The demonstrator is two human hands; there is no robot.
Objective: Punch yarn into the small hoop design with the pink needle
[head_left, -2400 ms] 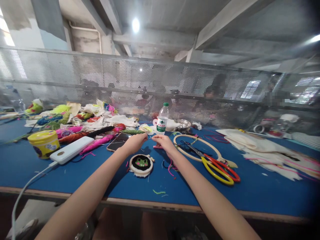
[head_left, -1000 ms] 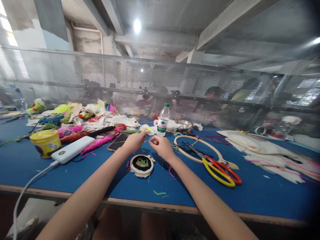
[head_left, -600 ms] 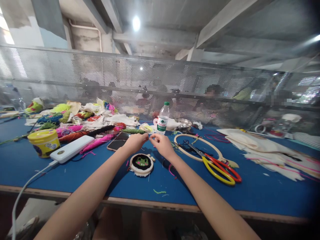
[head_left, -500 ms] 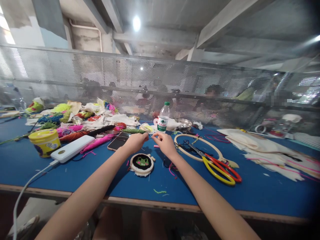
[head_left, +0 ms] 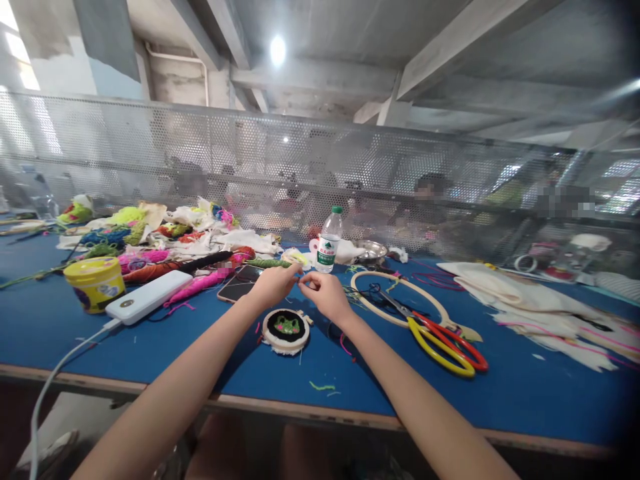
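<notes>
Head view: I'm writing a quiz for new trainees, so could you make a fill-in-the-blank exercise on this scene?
The green motif in the small hoop sits on ____ fabric.
Of phone and scissors, the left hand is nearer the ____.
The bottle has a ____ cap.
Missing words: black; phone; green.

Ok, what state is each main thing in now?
Left hand: fingertips pinched, contents unclear
Right hand: fingertips pinched, contents unclear
Small hoop: lying, frog design framed
Large hoop: lying, no cloth stretched
Scissors: lying across large hoop
Bottle: upright, capped
Phone: lying flat
White device: cable plugged in
Tub: upright
</notes>
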